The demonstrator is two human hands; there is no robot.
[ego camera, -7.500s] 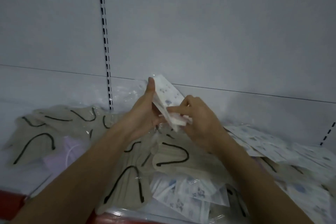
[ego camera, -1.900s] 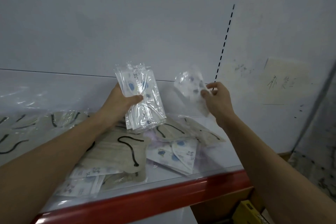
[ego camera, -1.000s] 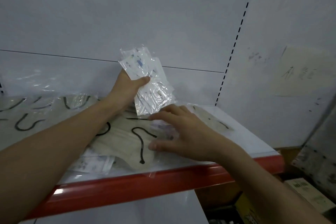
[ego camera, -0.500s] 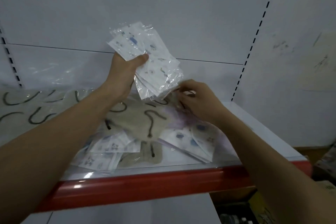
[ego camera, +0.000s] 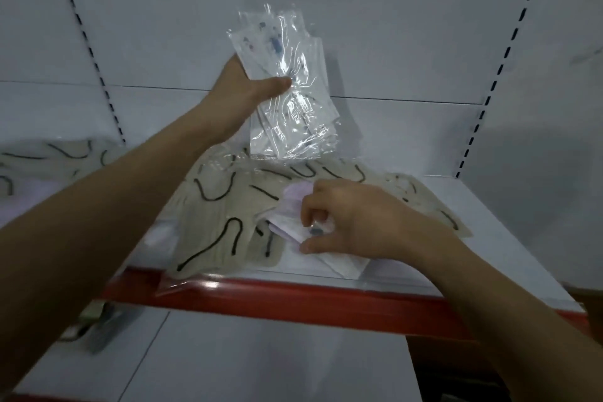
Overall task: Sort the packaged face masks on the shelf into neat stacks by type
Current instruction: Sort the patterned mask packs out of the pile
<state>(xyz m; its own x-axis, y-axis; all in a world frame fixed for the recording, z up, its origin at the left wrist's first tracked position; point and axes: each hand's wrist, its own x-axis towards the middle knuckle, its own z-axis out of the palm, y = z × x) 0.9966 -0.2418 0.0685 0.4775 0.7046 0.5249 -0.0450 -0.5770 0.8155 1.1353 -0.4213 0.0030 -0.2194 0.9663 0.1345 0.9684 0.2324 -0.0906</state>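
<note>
glossy crinkled plastic mask packets [ego camera: 287, 98], matt beige cloth masks [ego camera: 225, 222], glossy red shelf edge [ego camera: 293, 300]

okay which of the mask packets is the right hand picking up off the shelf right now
The white packet with blue print lying near the shelf's front edge: the right hand pinches it. The beige black-strapped packets lie untouched beside it.

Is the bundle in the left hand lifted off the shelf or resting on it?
Lifted: the left hand grips the mask bundle above the shelf.
</note>
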